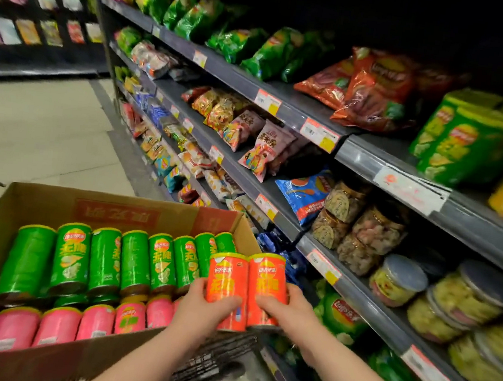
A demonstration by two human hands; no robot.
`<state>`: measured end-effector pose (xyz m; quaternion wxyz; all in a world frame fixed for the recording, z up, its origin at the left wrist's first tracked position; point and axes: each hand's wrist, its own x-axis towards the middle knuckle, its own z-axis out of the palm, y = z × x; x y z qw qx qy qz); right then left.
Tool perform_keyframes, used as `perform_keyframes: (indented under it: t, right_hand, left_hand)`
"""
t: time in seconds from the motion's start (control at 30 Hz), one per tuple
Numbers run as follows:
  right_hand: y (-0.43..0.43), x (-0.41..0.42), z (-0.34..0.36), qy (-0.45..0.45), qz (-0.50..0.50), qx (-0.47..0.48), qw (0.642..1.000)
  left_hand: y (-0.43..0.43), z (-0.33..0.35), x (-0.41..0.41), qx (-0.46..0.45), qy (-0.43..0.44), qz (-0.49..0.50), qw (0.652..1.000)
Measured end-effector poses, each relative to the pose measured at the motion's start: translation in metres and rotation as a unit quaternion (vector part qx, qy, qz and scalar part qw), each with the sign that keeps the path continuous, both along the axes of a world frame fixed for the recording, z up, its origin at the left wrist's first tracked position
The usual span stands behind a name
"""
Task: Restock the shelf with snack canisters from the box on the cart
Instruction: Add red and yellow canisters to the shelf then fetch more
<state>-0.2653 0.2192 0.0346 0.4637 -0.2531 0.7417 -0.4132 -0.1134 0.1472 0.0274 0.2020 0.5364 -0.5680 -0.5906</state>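
Two orange snack canisters stand upright and side by side, touching, held in the air over the near right corner of the box, between it and the shelving; the left orange canister [226,281] is gripped by the left hand [205,307], its thumb laid across the front and its fingers curled round the far side; the right orange canister [266,279] is gripped likewise by the right hand [287,307], thumb on the front, fingers wrapped round the right flank; below and to the left lies the open cardboard box [55,199], holding a row of green canisters [104,261] along its back and a row of pink canisters [56,324] nearer the front, all lying tilted on their sides; the box sits on the wire cart [209,358], whose dark mesh shows beneath the forearms; to the right runs the grey shelf [371,310] with price tags along its edge, carrying clear lidded jars [397,279]; the tier above that holds pale snack bags [264,148]; higher still sit red chip bags [377,88] and tall green shelf canisters [468,143]; pale floor tiles [32,121] stretch away down the aisle.
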Motion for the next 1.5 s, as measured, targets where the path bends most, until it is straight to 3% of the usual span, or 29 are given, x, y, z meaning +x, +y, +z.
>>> perform_keyframes:
  t: [0.43, 0.83, 1.27, 1.5]
  right_hand:
    - [0.104, -0.009, 0.046, 0.017, -0.161, -0.05, 0.986]
    - [0.188, -0.046, 0.08, 0.095, -0.258, -0.061, 0.959]
    - [0.287, -0.137, 0.166, 0.235, -0.364, -0.161, 0.887]
    - [0.317, -0.216, 0.205, 0.314, -0.42, -0.151, 0.838]
  left_hand:
    - [0.061, 0.029, -0.041, -0.002, 0.078, -0.136, 0.988]
    - [0.116, 0.06, -0.107, -0.002, 0.137, -0.259, 0.956]
    - [0.189, 0.118, -0.201, -0.002, 0.214, -0.326, 0.921]
    - [0.204, 0.141, -0.229, -0.025, 0.226, -0.329, 0.916]
